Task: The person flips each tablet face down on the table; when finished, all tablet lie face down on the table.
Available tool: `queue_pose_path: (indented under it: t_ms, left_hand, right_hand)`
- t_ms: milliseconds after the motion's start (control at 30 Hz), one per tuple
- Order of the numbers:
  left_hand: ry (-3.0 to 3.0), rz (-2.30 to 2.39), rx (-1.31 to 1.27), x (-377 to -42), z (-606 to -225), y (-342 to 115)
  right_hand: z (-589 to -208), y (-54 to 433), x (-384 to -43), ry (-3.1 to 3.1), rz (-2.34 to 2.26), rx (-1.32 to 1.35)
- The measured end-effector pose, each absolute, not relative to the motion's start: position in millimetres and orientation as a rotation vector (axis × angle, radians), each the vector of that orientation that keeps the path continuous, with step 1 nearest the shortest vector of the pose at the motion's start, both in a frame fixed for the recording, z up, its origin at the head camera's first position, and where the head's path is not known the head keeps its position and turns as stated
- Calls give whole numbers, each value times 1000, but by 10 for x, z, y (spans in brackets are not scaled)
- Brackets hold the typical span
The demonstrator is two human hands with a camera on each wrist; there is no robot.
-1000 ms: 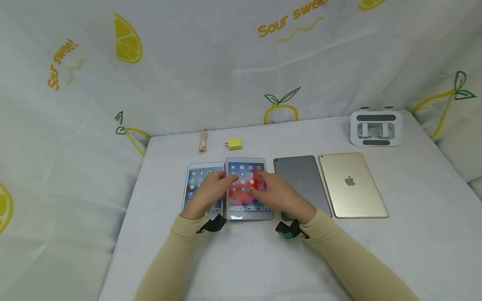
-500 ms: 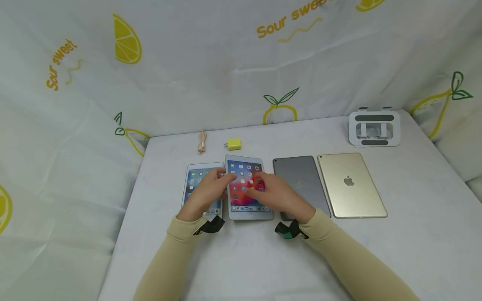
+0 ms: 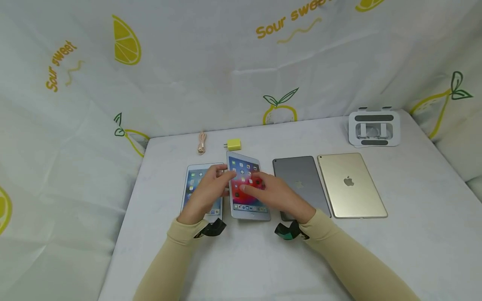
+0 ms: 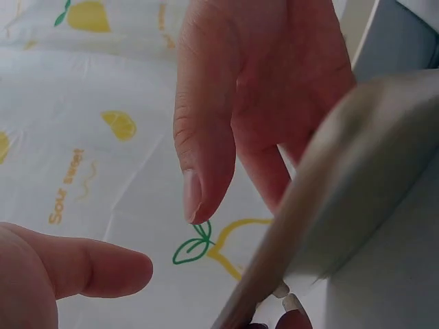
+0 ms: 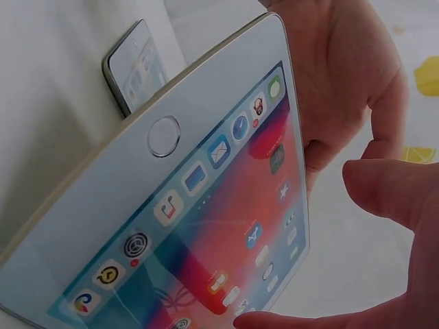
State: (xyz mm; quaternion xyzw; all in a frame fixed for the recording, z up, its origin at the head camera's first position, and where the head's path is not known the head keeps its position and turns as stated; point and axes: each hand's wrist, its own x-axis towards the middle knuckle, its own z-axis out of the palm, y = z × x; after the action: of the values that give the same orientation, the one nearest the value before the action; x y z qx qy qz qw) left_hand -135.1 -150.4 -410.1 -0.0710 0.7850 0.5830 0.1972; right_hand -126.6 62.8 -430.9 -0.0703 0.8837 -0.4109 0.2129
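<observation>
A silver-white tablet (image 3: pixel 246 194) with a lit red-and-blue home screen is tilted, its left side raised off the table and its right side low. My left hand (image 3: pixel 211 188) has its fingers passing behind the raised left edge, partly hidden by the tablet. Its thumb stands apart from the tablet in the left wrist view. At the right side is my right hand (image 3: pixel 280 194), thumb stretched over the screen without pressing it; the index fingertip reaches the tablet's edge in the right wrist view. A second lit white tablet (image 3: pixel 193 177) lies flat under my left hand.
To the right, a dark grey tablet (image 3: pixel 297 167) and a gold tablet (image 3: pixel 350 184) lie face down. Behind stand a coiled pinkish cable (image 3: pixel 201 143), a yellow charger plug (image 3: pixel 234 144) and a folded white stand (image 3: pixel 374 128). A lemon-print cloth (image 3: pixel 196 83) surrounds the table.
The middle white tablet lay flat a second ago. Its left side has risen, tilting it toward the right, with my left fingers moving behind that edge. My right hand has barely moved.
</observation>
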Motion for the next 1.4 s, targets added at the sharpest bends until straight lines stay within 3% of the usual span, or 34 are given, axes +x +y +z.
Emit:
queue_pose_path:
  t_ms: [1400]
  left_hand:
    - [2156, 1843, -37, -1246, -4036, -1334]
  right_hand:
    - [-4403, 539, -1250, 1930, -1675, -152]
